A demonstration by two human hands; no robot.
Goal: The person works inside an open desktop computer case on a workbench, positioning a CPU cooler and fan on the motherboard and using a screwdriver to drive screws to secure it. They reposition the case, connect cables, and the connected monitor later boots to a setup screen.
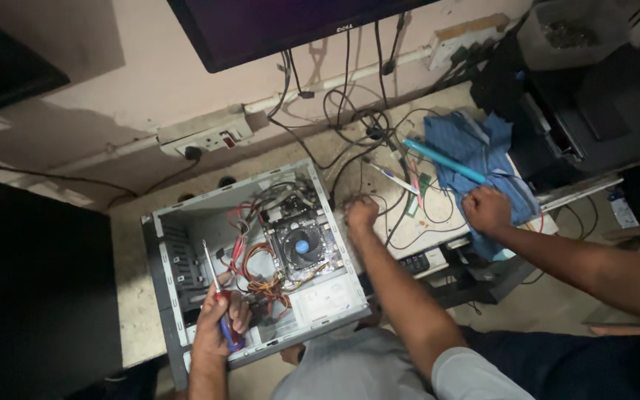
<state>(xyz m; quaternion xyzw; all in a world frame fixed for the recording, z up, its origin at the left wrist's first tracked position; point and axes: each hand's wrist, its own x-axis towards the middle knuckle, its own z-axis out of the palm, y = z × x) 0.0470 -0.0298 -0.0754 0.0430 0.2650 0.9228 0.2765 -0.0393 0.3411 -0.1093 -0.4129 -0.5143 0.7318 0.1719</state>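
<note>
1. Open computer case (194, 222): it is lying on its side at 8 o'clock of your view, panel off. This is the thing you are working in.
2. Dark monitor (275, 22): it is hanging at 12 o'clock, above the case.
3. Blue cloth (475, 148): it is lying crumpled at 2 o'clock, with a teal rod (442, 159) resting across it.
4. Cooler fan (304, 246): it is sitting on the board inside the case, at 3 o'clock from the red and orange wires (261, 274).
5. Co-worker's hand (487, 209): it is pressing closed on the cloth, its arm coming in from 3 o'clock.
6. Your right hand (361, 215): it is curling shut just outside the case wall, over the black cables (350, 141). Whether it is actually gripping one, you cannot tell.
7. Your left hand (220, 318): it is gripping a red-and-blue screwdriver (212, 278) at 7 o'clock, shaft pointing to 12 o'clock inside the case.

Hazard, as a judgement: the bare shaft is standing close to loose wiring. A slip could be nicking insulation or scratching the board. Any tug on the tangled cables could be dragging items off the bench.
</note>
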